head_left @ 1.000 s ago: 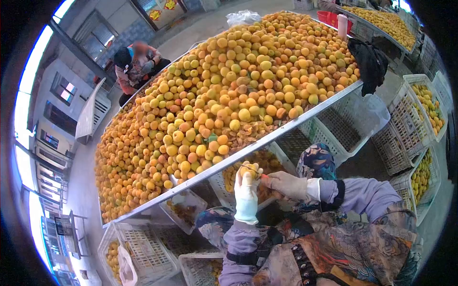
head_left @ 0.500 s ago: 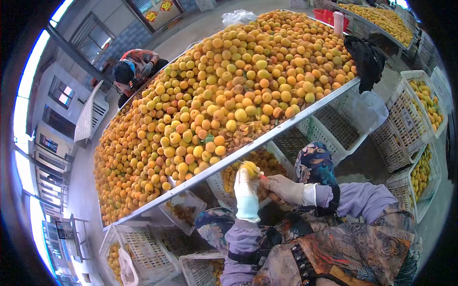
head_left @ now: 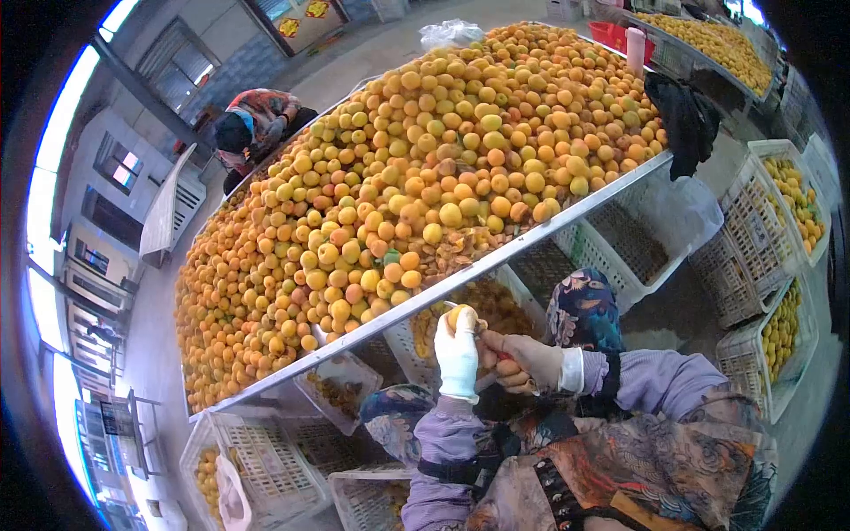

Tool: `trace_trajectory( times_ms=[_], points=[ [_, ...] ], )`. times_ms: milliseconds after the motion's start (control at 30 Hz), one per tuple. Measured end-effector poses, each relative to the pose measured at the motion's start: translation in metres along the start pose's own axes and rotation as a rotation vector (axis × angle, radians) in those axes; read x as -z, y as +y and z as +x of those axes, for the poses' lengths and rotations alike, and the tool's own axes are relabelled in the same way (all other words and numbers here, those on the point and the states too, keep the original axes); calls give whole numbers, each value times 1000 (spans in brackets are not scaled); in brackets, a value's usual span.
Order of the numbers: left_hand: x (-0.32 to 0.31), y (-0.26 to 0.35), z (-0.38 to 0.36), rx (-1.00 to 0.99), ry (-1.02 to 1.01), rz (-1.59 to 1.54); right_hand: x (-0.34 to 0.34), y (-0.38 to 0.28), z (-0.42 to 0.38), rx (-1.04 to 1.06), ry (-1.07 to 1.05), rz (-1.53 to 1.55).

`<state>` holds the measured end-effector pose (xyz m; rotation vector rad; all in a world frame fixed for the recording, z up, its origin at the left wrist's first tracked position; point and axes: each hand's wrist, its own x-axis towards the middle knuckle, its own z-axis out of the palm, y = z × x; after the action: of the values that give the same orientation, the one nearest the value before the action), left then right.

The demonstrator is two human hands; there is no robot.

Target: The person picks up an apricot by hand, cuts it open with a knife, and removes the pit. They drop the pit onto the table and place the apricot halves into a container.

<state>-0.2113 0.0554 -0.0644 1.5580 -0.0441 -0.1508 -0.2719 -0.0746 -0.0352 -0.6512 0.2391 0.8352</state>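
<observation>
Small round yellow-orange fruit (head_left: 458,313) sits at the top of the left hand (head_left: 457,350), just below the middle of the frame. The left hand wears a white glove, and its fingers are wrapped around the fruit, so only a bit of it shows. Right next to it, the right hand (head_left: 524,357) has a white cuff, and its fingers are curled around a small red thing (head_left: 505,358). Most of that red thing is hidden, so I cannot tell its shape. Both arms have purple sleeves (head_left: 673,379).

Under the hands is a white plastic crate (head_left: 409,348) with orange bits in it. Above the hands, a huge heap of yellow and orange fruit (head_left: 425,177) fills the middle of the frame. It lies on a big worktop with a shiny metal edge (head_left: 496,256). A floppy black cloth (head_left: 683,119) hangs over the corner at the upper right, near a tall pink bottle (head_left: 635,49). At the right side, a white crate full of fruit (head_left: 751,239) sits by other crates. At the upper left, another person (head_left: 257,119) bends down beside the heap.
</observation>
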Motion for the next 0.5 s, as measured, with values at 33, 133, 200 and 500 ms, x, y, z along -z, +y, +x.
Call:
trace_trajectory(
  times_ms=[33, 133, 200, 500],
  points=[
    [1, -2, -1, 44, -31, -127, -1, 1, 0, -6, -2, -3],
    [-5, 7, -8, 178, -22, -306, 2, 7, 1, 43, 3, -32],
    [-4, 2, -7, 249, -41, -420, 8, 8, 6, 31, -73, 57],
    [17, -11, 0, -27, -13, -279, -8, -11, -22, 210, 208, -347]
  ],
)
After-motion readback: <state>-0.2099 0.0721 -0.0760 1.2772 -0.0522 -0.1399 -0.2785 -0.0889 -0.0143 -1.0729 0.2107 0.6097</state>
